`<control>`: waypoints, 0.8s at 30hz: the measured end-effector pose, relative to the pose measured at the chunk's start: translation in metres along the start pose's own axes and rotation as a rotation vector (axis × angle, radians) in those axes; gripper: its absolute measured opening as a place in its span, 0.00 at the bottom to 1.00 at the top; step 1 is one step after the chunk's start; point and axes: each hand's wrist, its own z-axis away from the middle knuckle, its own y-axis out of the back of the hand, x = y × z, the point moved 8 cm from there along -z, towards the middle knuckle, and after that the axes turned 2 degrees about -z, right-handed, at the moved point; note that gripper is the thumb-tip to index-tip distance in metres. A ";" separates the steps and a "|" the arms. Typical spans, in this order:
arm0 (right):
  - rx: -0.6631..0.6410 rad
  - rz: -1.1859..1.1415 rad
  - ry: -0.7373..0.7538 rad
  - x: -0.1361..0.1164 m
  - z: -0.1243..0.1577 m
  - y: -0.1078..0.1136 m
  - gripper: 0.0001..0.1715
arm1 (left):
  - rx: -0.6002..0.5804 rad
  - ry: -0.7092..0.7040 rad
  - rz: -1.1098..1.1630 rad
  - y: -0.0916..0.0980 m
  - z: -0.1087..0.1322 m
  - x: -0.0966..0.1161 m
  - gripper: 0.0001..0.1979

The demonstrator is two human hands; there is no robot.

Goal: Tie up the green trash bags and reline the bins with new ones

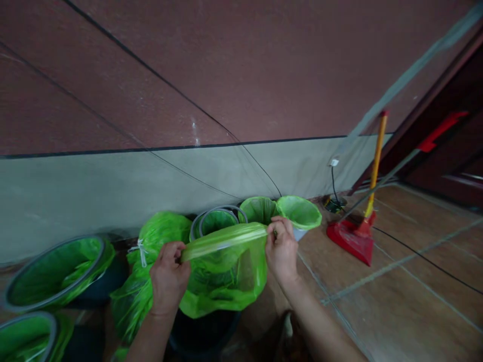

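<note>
A translucent green trash bag (226, 271) is stretched sideways between my two hands, its top edge pulled into a taut band. My left hand (169, 274) pinches the band's left end, and my right hand (281, 246) grips the right end. Below the bag stands a dark trash can (206, 334), its upper part covered by the hanging plastic. Left of my left hand sits a tied green bag (164, 229) with a white tie. Just beyond the held bag are grey-rimmed bins (194, 226) lined in green.
Two more green-lined bins (302, 213) stand against the wall. Large lined bins (101, 251) are at the left. A red dustpan (350, 241) and a yellow-handled broom (377, 156) rest on the tiled floor at the right. A black cable (426, 259) crosses the floor.
</note>
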 end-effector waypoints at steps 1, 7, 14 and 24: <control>0.005 0.040 -0.027 0.006 -0.001 0.002 0.12 | 0.006 0.003 0.000 0.001 -0.001 -0.001 0.11; -0.162 0.241 0.083 -0.014 0.020 -0.022 0.28 | 0.008 0.018 -0.014 -0.004 0.002 0.007 0.07; -0.298 0.213 0.315 -0.072 0.052 -0.057 0.31 | -0.066 -0.085 -0.007 -0.023 0.017 0.031 0.10; -0.258 0.104 0.293 -0.060 0.045 -0.061 0.22 | -0.091 -0.087 -0.026 -0.023 0.020 0.033 0.16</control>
